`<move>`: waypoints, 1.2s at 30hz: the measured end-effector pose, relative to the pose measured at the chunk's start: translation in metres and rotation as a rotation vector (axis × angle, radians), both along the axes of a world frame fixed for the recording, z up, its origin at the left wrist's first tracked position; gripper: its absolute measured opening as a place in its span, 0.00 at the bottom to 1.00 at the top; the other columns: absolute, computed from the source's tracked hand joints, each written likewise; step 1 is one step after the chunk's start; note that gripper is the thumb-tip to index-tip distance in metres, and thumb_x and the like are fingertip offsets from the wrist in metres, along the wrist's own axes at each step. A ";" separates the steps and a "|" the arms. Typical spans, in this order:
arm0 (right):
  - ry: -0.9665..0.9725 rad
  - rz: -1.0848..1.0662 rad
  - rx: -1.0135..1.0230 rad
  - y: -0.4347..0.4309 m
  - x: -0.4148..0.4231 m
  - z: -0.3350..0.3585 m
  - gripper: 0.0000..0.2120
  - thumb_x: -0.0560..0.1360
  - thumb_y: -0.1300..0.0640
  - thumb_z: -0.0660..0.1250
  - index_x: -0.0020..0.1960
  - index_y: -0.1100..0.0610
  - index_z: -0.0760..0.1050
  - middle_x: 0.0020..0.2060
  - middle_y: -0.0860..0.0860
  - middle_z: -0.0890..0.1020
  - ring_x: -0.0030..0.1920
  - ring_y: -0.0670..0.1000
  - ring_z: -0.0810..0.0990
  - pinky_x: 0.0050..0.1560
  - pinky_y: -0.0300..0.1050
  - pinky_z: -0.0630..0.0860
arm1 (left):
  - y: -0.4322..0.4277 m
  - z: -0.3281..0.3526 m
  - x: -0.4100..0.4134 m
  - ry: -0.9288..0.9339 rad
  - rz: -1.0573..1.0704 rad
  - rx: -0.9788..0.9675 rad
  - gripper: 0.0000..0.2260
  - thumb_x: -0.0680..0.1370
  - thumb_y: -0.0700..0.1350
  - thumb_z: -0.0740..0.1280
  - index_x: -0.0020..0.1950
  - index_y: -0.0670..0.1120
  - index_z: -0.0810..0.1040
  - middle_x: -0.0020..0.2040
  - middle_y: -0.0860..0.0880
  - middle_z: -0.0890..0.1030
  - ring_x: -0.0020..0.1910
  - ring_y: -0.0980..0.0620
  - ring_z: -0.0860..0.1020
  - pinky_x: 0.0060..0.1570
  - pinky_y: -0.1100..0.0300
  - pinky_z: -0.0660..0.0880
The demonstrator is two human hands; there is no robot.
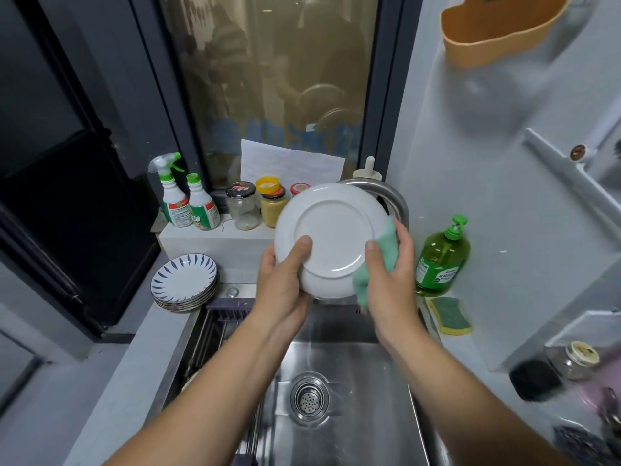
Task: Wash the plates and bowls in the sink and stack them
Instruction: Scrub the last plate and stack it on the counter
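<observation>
A white plate (pixel 331 230) is held upright over the steel sink (pixel 353 381), its underside facing me. My left hand (pixel 282 280) grips its lower left rim, thumb on the underside. My right hand (pixel 389 274) holds a green cloth (pixel 366 280) wrapped round the plate's right rim, thumb pressing on the underside. A stack of blue-patterned plates (pixel 184 281) sits on the counter at the sink's back left corner.
The curved tap (pixel 386 193) arches behind the plate. Spray bottles (pixel 186 200) and jars (pixel 255 206) line the window ledge. Green dish soap (pixel 442 258) and a yellow-green sponge (pixel 450 316) stand right of the sink. A drying rack (pixel 215 331) lies along the sink's left side.
</observation>
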State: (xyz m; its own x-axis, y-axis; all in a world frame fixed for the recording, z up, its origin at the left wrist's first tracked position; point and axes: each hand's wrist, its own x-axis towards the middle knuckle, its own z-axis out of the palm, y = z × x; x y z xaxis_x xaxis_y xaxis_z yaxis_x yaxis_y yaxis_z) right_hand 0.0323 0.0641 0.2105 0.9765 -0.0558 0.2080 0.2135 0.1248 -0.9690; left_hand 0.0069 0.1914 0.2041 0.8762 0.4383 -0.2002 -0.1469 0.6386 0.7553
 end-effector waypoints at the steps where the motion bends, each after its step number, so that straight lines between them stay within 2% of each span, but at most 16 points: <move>1: -0.012 -0.001 -0.021 -0.003 0.009 0.008 0.20 0.81 0.58 0.64 0.70 0.46 0.68 0.58 0.36 0.76 0.55 0.32 0.77 0.54 0.28 0.74 | -0.004 0.000 -0.002 -0.008 -0.008 0.002 0.20 0.80 0.40 0.70 0.71 0.43 0.73 0.63 0.41 0.84 0.62 0.40 0.82 0.57 0.43 0.82; 5: -0.058 -0.057 -0.043 -0.004 0.024 0.023 0.17 0.82 0.58 0.63 0.69 0.47 0.69 0.57 0.38 0.77 0.52 0.27 0.75 0.53 0.26 0.72 | -0.012 0.014 0.002 -0.077 0.034 -0.024 0.18 0.80 0.37 0.69 0.70 0.44 0.74 0.62 0.42 0.84 0.62 0.41 0.82 0.62 0.43 0.80; 7: -0.035 -0.039 -0.021 0.008 0.008 0.014 0.23 0.82 0.59 0.62 0.75 0.47 0.61 0.62 0.36 0.73 0.55 0.27 0.74 0.56 0.26 0.71 | -0.017 0.022 0.006 -0.108 0.059 -0.081 0.18 0.80 0.37 0.69 0.70 0.44 0.74 0.62 0.42 0.84 0.61 0.42 0.83 0.60 0.44 0.81; 9: -0.020 -0.003 0.019 0.022 -0.012 0.004 0.30 0.82 0.60 0.62 0.79 0.47 0.53 0.69 0.40 0.68 0.64 0.35 0.73 0.61 0.26 0.69 | -0.025 0.024 0.006 -0.099 0.064 -0.172 0.17 0.80 0.38 0.69 0.69 0.45 0.74 0.62 0.42 0.84 0.60 0.42 0.84 0.58 0.44 0.82; 10: -0.016 -0.017 0.055 0.025 -0.016 0.000 0.32 0.81 0.60 0.64 0.79 0.47 0.52 0.72 0.44 0.67 0.68 0.41 0.71 0.66 0.32 0.69 | -0.031 0.023 0.005 -0.086 0.054 -0.197 0.17 0.80 0.38 0.69 0.69 0.45 0.74 0.62 0.41 0.84 0.60 0.41 0.83 0.58 0.43 0.82; 12: 0.040 -0.091 0.123 0.023 -0.009 0.000 0.30 0.78 0.52 0.68 0.75 0.42 0.58 0.71 0.46 0.71 0.68 0.50 0.74 0.70 0.54 0.72 | -0.041 0.015 0.000 -0.045 0.021 -0.176 0.18 0.80 0.37 0.69 0.70 0.45 0.75 0.62 0.41 0.84 0.62 0.39 0.82 0.54 0.47 0.82; 14: 0.117 -0.114 0.089 0.012 0.006 0.004 0.28 0.71 0.43 0.71 0.69 0.38 0.65 0.64 0.46 0.78 0.62 0.58 0.80 0.61 0.69 0.74 | -0.043 0.005 -0.006 -0.006 -0.019 -0.121 0.19 0.79 0.37 0.70 0.70 0.46 0.76 0.62 0.41 0.84 0.64 0.38 0.81 0.54 0.49 0.80; 16: 0.120 -0.064 0.010 0.000 0.013 0.005 0.26 0.70 0.47 0.73 0.66 0.40 0.68 0.60 0.48 0.80 0.58 0.61 0.81 0.55 0.64 0.77 | -0.037 -0.001 -0.011 0.036 -0.066 -0.099 0.21 0.78 0.36 0.71 0.70 0.47 0.76 0.62 0.42 0.84 0.62 0.39 0.82 0.53 0.50 0.81; 19: -0.032 0.055 -0.178 -0.019 0.022 0.006 0.25 0.74 0.60 0.73 0.67 0.47 0.70 0.59 0.49 0.79 0.59 0.52 0.80 0.57 0.45 0.78 | -0.014 -0.010 -0.015 0.105 -0.099 -0.063 0.20 0.76 0.36 0.72 0.68 0.45 0.75 0.60 0.41 0.85 0.56 0.40 0.84 0.43 0.49 0.83; 22: -0.131 0.250 -0.403 -0.041 0.032 0.008 0.26 0.73 0.61 0.75 0.66 0.45 0.71 0.59 0.46 0.80 0.58 0.47 0.80 0.60 0.45 0.77 | 0.017 -0.013 -0.016 0.178 -0.197 0.086 0.22 0.72 0.37 0.77 0.64 0.45 0.76 0.57 0.40 0.86 0.51 0.40 0.85 0.49 0.41 0.82; 25: -0.124 0.352 -0.466 -0.048 0.036 0.003 0.27 0.71 0.58 0.77 0.66 0.43 0.73 0.59 0.46 0.81 0.58 0.47 0.81 0.61 0.46 0.77 | 0.033 -0.010 -0.016 0.199 -0.324 0.188 0.25 0.65 0.37 0.80 0.61 0.45 0.78 0.54 0.40 0.86 0.47 0.42 0.85 0.50 0.44 0.81; 28: -0.065 0.291 -0.311 -0.038 0.029 -0.008 0.24 0.72 0.58 0.76 0.63 0.42 0.74 0.60 0.49 0.80 0.59 0.48 0.80 0.58 0.40 0.77 | 0.031 -0.011 -0.013 0.145 -0.250 0.134 0.26 0.66 0.36 0.76 0.63 0.43 0.78 0.52 0.39 0.86 0.46 0.43 0.85 0.46 0.48 0.83; 32: 0.204 0.186 -0.035 -0.007 0.001 -0.037 0.20 0.80 0.54 0.66 0.70 0.46 0.66 0.59 0.47 0.80 0.55 0.46 0.80 0.47 0.34 0.78 | 0.026 -0.027 -0.012 0.121 -0.075 -0.008 0.22 0.74 0.36 0.73 0.66 0.45 0.76 0.59 0.40 0.85 0.55 0.40 0.84 0.60 0.30 0.76; 33: 0.265 0.194 0.015 0.002 -0.008 -0.047 0.19 0.81 0.52 0.64 0.70 0.45 0.65 0.59 0.47 0.80 0.54 0.46 0.80 0.50 0.37 0.79 | 0.025 -0.030 -0.012 0.106 -0.045 -0.024 0.21 0.75 0.36 0.72 0.67 0.46 0.75 0.60 0.41 0.85 0.56 0.40 0.84 0.60 0.29 0.75; 35: 0.383 0.242 0.170 0.019 -0.020 -0.067 0.18 0.80 0.48 0.65 0.69 0.45 0.67 0.60 0.51 0.82 0.59 0.53 0.82 0.62 0.55 0.78 | 0.027 -0.033 -0.017 0.078 0.018 -0.021 0.22 0.75 0.35 0.72 0.68 0.45 0.75 0.60 0.40 0.85 0.56 0.41 0.84 0.61 0.33 0.77; 36: 0.456 0.283 0.269 0.023 -0.022 -0.071 0.20 0.78 0.44 0.65 0.68 0.46 0.68 0.60 0.52 0.83 0.60 0.56 0.82 0.63 0.63 0.77 | 0.030 -0.035 -0.020 0.076 0.050 0.005 0.23 0.74 0.35 0.73 0.68 0.44 0.74 0.60 0.39 0.84 0.56 0.41 0.84 0.61 0.36 0.78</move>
